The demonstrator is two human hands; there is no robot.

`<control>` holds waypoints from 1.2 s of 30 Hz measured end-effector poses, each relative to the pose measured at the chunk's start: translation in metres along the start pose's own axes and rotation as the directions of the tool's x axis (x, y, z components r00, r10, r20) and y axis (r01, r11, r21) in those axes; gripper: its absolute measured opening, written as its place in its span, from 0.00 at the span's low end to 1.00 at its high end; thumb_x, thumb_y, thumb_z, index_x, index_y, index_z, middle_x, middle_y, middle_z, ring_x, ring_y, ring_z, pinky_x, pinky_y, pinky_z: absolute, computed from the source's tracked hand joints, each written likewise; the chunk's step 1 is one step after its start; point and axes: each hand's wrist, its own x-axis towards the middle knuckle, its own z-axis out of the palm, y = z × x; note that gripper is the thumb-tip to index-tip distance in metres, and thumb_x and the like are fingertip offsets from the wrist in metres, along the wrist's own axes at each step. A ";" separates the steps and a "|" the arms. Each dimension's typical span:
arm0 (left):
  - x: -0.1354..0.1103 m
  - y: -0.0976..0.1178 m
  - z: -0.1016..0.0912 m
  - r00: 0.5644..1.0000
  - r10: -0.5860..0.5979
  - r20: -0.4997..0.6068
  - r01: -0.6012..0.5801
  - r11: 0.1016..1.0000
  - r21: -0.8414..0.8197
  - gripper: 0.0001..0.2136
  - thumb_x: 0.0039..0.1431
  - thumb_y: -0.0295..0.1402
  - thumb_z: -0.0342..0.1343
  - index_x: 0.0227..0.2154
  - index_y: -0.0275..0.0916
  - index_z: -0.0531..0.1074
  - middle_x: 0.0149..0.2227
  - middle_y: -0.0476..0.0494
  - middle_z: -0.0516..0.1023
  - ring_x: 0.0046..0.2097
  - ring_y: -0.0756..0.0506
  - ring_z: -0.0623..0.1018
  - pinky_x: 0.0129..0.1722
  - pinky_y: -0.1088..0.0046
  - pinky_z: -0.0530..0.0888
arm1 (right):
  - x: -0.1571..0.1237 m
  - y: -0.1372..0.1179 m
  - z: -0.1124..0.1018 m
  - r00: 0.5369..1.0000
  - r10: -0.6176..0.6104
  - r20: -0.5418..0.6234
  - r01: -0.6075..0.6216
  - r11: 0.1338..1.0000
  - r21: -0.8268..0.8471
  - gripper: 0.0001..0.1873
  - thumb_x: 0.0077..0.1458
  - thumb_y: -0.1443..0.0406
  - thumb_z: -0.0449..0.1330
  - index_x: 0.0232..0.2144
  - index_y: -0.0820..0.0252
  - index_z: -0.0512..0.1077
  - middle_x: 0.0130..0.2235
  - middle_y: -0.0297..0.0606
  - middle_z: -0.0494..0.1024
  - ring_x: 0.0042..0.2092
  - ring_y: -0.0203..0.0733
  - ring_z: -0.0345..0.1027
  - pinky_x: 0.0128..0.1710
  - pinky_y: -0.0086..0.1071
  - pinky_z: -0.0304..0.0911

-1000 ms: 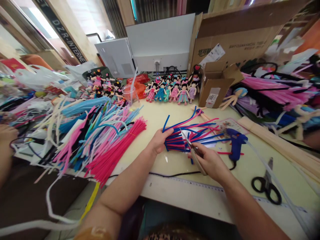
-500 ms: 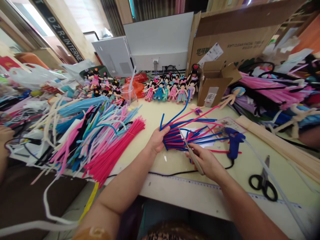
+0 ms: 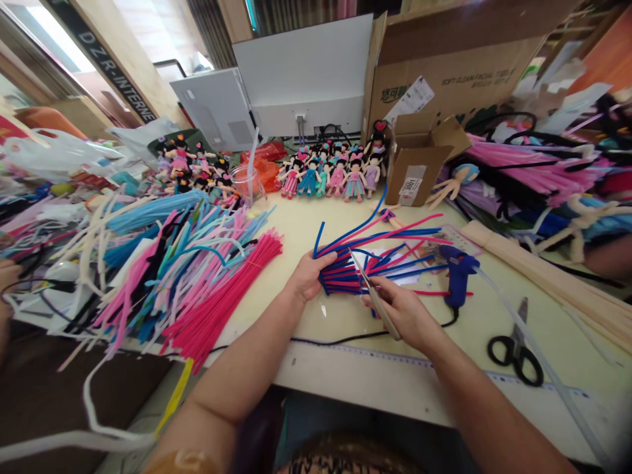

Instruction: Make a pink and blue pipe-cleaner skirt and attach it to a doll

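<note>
As the stems seem light, pliant, one end is aptly clasped by the left hand, scissors by the right hand.

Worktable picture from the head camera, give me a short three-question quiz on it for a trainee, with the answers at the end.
1. True or false: the black-handled scissors lie on the table, outside the grasp of the right hand.
2. Which colors are the strands in the left hand? a) white and green; b) blue and pink; c) yellow and black.
3. Fill in: in the picture, the row of dressed dolls stands to the ____ of the small cardboard box.

Key: 1. True. 2. b. 3. left.
</note>
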 end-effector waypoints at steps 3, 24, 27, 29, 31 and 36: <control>0.001 0.000 0.000 1.000 -0.004 -0.021 0.004 1.000 -0.004 0.15 0.41 0.29 0.67 0.35 0.33 0.76 0.32 0.40 0.81 0.33 0.41 0.81 0.40 0.60 0.77 | 0.001 0.002 0.001 1.000 0.013 0.003 -0.013 1.000 0.001 0.21 0.52 0.51 0.57 0.43 0.57 0.71 0.24 0.31 0.70 0.23 0.35 0.60 0.22 0.28 0.57; 0.004 -0.001 -0.002 0.991 0.076 -0.107 -0.078 0.997 -0.012 0.16 0.39 0.31 0.69 0.34 0.33 0.76 0.30 0.42 0.81 0.32 0.43 0.80 0.39 0.60 0.77 | 0.002 -0.003 0.005 0.958 0.197 0.207 -0.261 0.897 0.355 0.23 0.51 0.49 0.59 0.43 0.56 0.63 0.24 0.25 0.62 0.20 0.30 0.55 0.17 0.26 0.57; 0.003 0.001 -0.002 0.991 0.077 -0.107 -0.079 0.997 -0.015 0.14 0.40 0.30 0.68 0.33 0.33 0.76 0.30 0.42 0.81 0.31 0.43 0.80 0.38 0.60 0.77 | 0.001 -0.006 0.000 0.959 0.174 0.222 -0.245 0.906 0.347 0.23 0.52 0.48 0.57 0.42 0.56 0.62 0.26 0.27 0.63 0.22 0.30 0.58 0.20 0.26 0.58; 0.003 0.002 -0.001 0.992 0.071 -0.100 -0.073 0.997 -0.010 0.14 0.41 0.30 0.68 0.33 0.33 0.76 0.30 0.42 0.81 0.31 0.42 0.80 0.38 0.60 0.78 | 0.001 -0.007 -0.004 0.963 0.131 0.238 -0.200 0.933 0.299 0.22 0.54 0.49 0.57 0.44 0.56 0.62 0.28 0.28 0.64 0.25 0.31 0.61 0.23 0.26 0.60; 0.002 0.002 0.000 0.993 0.080 -0.092 -0.080 0.997 0.001 0.14 0.41 0.30 0.68 0.33 0.34 0.76 0.30 0.42 0.81 0.31 0.42 0.80 0.38 0.61 0.78 | 0.000 -0.008 -0.007 0.962 0.111 0.251 -0.179 0.948 0.264 0.21 0.54 0.49 0.57 0.44 0.55 0.61 0.29 0.28 0.64 0.27 0.32 0.62 0.24 0.26 0.60; 0.000 0.001 0.001 0.991 0.113 -0.077 -0.111 0.993 0.028 0.15 0.39 0.31 0.69 0.33 0.35 0.75 0.29 0.45 0.81 0.31 0.44 0.80 0.39 0.63 0.77 | 0.001 -0.009 -0.007 0.955 0.122 0.272 -0.199 0.940 0.276 0.21 0.53 0.49 0.57 0.41 0.55 0.61 0.26 0.27 0.62 0.25 0.31 0.59 0.23 0.26 0.59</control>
